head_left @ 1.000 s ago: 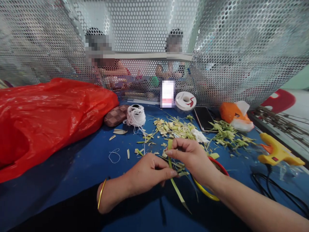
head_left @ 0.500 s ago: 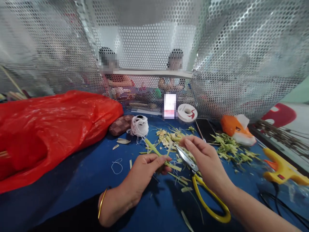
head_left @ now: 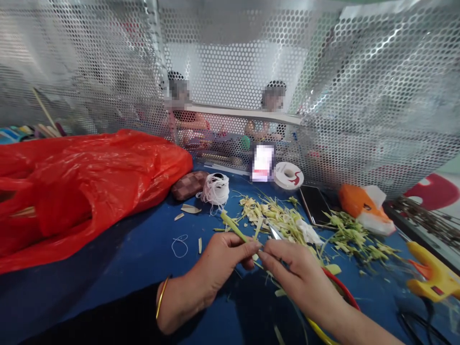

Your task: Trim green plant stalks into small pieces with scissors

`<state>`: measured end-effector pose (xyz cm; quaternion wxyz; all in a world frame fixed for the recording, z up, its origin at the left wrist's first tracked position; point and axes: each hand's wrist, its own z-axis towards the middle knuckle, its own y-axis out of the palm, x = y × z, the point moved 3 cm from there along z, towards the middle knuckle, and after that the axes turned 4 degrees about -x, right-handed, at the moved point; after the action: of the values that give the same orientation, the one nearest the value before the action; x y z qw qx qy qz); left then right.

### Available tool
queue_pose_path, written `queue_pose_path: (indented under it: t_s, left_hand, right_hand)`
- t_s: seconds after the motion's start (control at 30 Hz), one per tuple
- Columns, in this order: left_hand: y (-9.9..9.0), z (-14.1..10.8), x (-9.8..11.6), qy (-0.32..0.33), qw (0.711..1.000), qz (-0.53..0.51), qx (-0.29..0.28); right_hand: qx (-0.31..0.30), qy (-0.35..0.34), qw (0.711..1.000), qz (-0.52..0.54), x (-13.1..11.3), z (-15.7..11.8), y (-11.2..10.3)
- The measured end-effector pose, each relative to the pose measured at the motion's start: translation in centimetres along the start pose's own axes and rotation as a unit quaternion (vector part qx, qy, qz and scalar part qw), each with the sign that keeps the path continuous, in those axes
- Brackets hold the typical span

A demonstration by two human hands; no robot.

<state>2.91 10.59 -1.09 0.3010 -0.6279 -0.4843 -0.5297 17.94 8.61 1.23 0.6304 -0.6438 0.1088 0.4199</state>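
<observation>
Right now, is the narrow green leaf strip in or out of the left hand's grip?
In: the left hand pinches the green leaf strip, far end jutting out.

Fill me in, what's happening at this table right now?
The left hand pinches a green plant strip above the blue table. The right hand is close beside its fingertips; whether it grips the strip too is hard to tell. Scissors show partly behind the right hand, with plant scraps scattered beyond.

Both hands (head_left: 220,256) at a green strip (head_left: 231,223)
</observation>
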Motion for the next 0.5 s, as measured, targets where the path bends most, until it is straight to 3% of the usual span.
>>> queue_pose_path:
  t_s: [0.2, 0.27, 0.37, 0.43, 0.5]
  left_hand:
    - [0.0, 0.3, -0.2, 0.043, 0.999, -0.015, 0.010]
    - [-0.1, 0.4, -0.3, 0.038, 0.999, -0.032, 0.019]
    - [-0.1, 0.6, -0.2, 0.019, 0.999, -0.040, 0.019]
    - [0.0, 0.6, -0.1, 0.002, 0.999, -0.033, -0.002]
    - [0.2, 0.6, -0.2, -0.010, 0.999, -0.028, -0.038]
  right_hand:
    - [0.023, -0.103, 0.994, -0.035, -1.4, -0.9, 0.7]
    - [0.013, -0.107, 0.994, -0.030, -1.4, -0.8, 0.8]
    - [0.016, 0.009, 0.998, 0.062, 0.2, -0.2, 0.1]
    - [0.058, 0.098, 0.983, 0.146, 1.4, 0.3, -0.7]
    - [0.079, 0.135, 0.965, 0.213, 2.1, 0.8, -1.1]
